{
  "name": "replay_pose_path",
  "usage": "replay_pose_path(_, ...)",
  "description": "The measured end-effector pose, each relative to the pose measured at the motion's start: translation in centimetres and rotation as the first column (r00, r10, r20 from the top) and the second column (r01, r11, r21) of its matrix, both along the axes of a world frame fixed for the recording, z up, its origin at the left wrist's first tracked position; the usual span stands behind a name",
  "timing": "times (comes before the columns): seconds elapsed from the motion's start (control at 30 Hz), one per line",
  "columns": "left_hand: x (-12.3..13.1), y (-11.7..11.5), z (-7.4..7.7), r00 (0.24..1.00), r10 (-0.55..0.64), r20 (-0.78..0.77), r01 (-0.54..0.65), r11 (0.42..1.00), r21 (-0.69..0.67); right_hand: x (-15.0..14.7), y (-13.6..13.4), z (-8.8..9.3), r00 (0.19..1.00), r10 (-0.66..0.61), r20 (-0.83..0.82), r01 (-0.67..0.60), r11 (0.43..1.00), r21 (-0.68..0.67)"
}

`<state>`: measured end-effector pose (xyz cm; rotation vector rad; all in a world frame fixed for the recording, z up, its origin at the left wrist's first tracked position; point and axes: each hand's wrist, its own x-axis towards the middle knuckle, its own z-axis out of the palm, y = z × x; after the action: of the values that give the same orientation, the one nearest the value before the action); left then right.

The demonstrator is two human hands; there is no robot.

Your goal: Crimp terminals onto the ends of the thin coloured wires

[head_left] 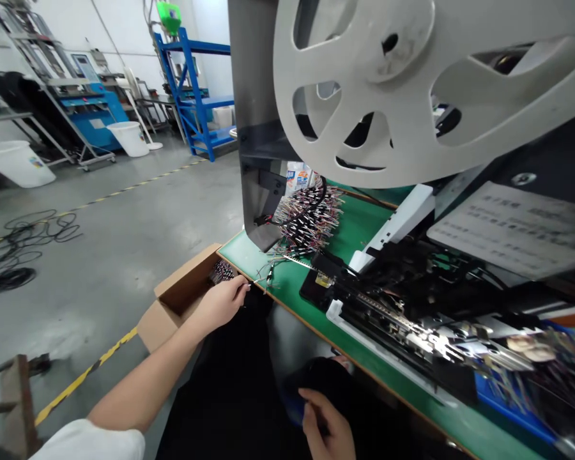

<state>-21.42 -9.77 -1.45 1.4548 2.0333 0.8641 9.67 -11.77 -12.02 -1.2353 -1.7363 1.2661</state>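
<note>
Centrally in the head view, a thin wire (259, 279) is pinched between the narrowed fingertips of the left hand (223, 301) at the green table's (364, 230) edge, its length running right toward the wire bundle (309, 217). The right hand (328, 425) is held lower, curled; its grip cannot be told.

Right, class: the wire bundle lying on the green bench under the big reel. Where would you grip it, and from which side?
Probably round the packed middle of the wire bundle, coming low from the front of the bench: its ends splay into loose tips, a grey post stands at its left, and the reel overhangs it.
</note>
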Motion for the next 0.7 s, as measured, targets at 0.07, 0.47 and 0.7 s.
replay_pose_path(0.07, 1.1, 0.2, -1.0, 0.982, -0.012, 0.187, 0.016, 1.000, -0.022, -1.7, 0.5, 0.9, 0.990, 0.089, -0.108, -0.100, 0.990, -0.099)
replay_pose_path(0.47, 6.3, 1.3, -2.0, 0.725, 0.003, 0.689, 0.022, 0.999, -0.028, -7.5, 5.3, 6.0, 0.896, 0.143, -0.420, -0.245, 0.949, -0.199)
replay_pose_path(0.7, 6.3, 2.6, -2.8, 0.512, -0.049, 0.858, 0.182, 0.982, -0.053, -9.1, 7.0, 6.7, 0.904, 0.134, -0.407, -0.213, 0.965, -0.154)
